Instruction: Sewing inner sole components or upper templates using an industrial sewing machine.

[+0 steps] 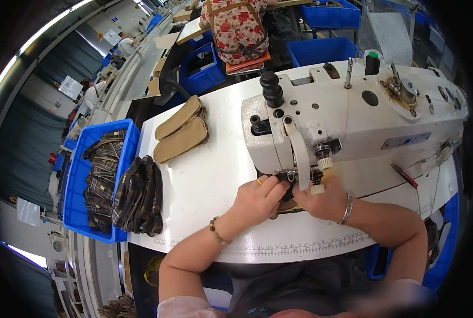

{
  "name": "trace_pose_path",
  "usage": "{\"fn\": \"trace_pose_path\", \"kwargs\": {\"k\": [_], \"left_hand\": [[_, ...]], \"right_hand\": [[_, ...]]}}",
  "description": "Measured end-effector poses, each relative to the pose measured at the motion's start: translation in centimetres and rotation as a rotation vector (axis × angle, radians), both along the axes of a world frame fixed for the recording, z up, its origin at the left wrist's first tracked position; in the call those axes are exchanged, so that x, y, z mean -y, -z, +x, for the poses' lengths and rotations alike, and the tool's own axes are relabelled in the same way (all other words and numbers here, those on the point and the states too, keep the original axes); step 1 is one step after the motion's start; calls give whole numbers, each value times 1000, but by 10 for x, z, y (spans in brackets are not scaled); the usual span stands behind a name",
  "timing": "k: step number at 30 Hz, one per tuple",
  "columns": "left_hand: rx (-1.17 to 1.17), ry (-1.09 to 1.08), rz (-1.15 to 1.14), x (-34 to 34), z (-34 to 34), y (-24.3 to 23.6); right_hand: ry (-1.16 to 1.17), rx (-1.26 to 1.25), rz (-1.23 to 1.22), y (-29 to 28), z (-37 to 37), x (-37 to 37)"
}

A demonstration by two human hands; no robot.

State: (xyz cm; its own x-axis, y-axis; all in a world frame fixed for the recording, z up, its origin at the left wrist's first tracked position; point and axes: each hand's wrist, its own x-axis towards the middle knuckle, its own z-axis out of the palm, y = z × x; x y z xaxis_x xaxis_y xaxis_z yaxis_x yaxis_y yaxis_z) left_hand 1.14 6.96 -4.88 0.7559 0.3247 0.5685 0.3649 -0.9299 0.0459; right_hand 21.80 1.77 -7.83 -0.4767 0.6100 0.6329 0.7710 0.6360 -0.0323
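A white sewing machine (pixel 353 114) stands on the white table (pixel 215 180), its head in front of me. Under its needle area lies a dark fabric piece (pixel 288 204) with a tan edge, mostly covered by my fingers and the machine. My left hand (pixel 255 201) is closed, its bent fingers gripping this piece from the left. From the right, my right hand (pixel 324 202) grips the same piece with curled fingers, partly behind the machine's knobs. Tan shoe-sole-shaped pieces (pixel 181 140) lie in two stacks on the table's far left. Dark plaid fabric pieces (pixel 138 199) are heaped at its left edge.
A blue bin (pixel 75 199) with plaid pieces adjoins the table's left edge. Red-handled thread snips (pixel 404 176) lie right of the needle area. Beyond the table sits a person in a floral top (pixel 239 29), between blue bins (pixel 321 51). A ruler strip (pixel 279 248) runs along the front edge.
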Motion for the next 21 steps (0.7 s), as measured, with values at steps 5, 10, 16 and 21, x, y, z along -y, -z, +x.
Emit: {"fn": "trace_pose_path", "kwargs": {"k": [5, 10, 16, 21], "left_hand": [[-23, -5, -9, -2, 1, 0], [-127, -70, -136, 4, 0, -10], [-214, -20, -430, 4, -1, -34], [-188, 47, -639, 1, -5, -20]], "right_hand": [[16, 131, 49, 2, -2, 0], [-44, 97, -15, -14, -2, 3], [-85, 67, -6, -9, -1, 4], [-102, 69, 26, -13, -4, 8]]}}
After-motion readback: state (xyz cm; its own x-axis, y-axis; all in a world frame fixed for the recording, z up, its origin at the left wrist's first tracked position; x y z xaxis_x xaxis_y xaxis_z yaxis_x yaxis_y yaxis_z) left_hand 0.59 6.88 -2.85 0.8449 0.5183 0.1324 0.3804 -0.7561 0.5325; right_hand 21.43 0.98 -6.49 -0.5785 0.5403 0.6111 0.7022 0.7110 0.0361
